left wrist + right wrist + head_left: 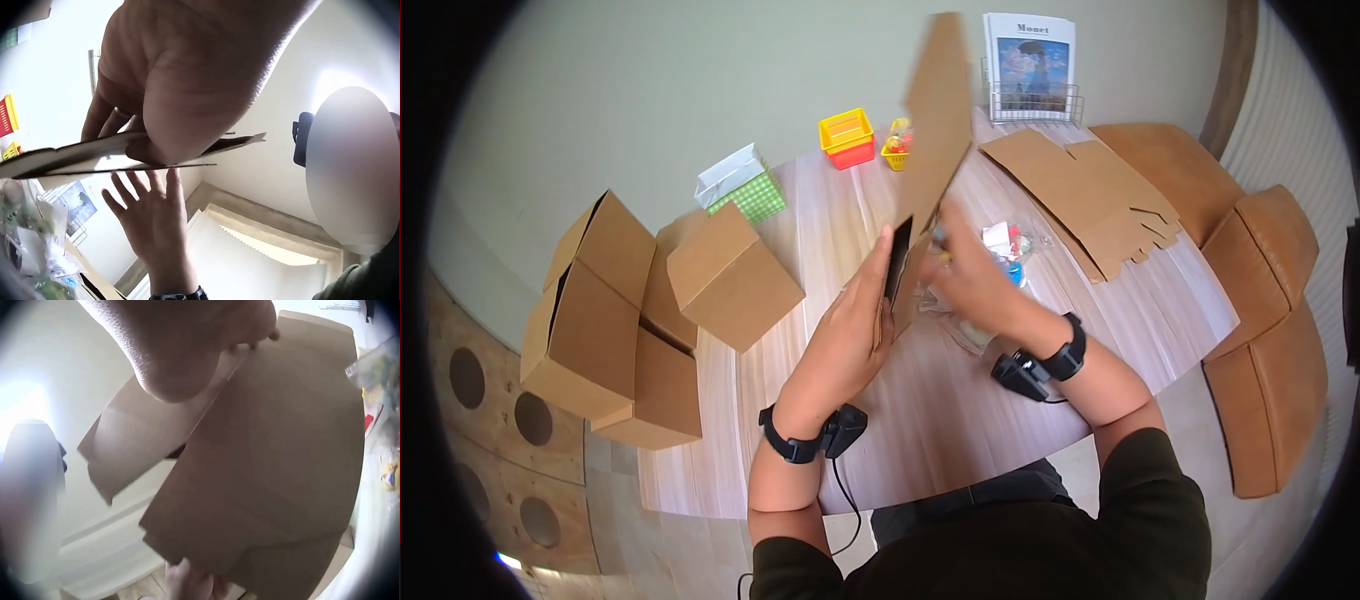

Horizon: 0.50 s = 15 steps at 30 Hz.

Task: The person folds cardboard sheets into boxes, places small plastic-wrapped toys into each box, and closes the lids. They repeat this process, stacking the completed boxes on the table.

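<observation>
A partly flattened cardboard box (940,120) stands on edge between my two hands above the table, with a dark gap between its layers. My left hand (845,320) grips its near left side, and in the left wrist view the thumb lies at the box's edge while the fingers pass behind. On the opposite face is my right hand (980,280), blurred in the head view. Seen from the left wrist, that right hand (156,219) has its fingers straight and spread, fingertips at the cardboard. The right wrist view shows a broad brown panel (269,456) with loose flaps.
Folded boxes (735,285) are stacked at the left. Another flat cardboard piece (1080,190) lies at the right, near clear bags of small items (1010,250). Farther back are a green checked bag (745,190), yellow and red baskets (847,140) and a wire magazine rack (1035,105).
</observation>
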Each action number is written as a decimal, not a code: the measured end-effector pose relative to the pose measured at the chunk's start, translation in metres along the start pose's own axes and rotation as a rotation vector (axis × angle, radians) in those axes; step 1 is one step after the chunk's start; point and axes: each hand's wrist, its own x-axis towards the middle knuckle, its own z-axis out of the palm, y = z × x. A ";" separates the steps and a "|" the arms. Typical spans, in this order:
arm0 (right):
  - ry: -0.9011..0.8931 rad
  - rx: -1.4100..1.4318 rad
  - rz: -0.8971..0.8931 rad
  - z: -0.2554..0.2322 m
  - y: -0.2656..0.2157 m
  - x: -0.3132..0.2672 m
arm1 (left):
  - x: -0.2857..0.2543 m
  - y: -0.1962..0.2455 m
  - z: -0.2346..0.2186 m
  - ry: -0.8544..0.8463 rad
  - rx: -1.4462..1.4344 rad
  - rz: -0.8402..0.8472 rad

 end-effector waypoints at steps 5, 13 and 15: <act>-0.341 0.154 0.076 0.021 -0.027 -0.021 | 0.003 -0.008 0.013 0.142 0.214 0.079; -0.083 0.165 -0.033 0.026 -0.034 -0.024 | 0.004 -0.002 0.005 0.141 0.130 0.228; 0.054 0.173 -0.017 0.021 -0.035 -0.021 | 0.003 0.005 0.000 0.053 0.121 0.225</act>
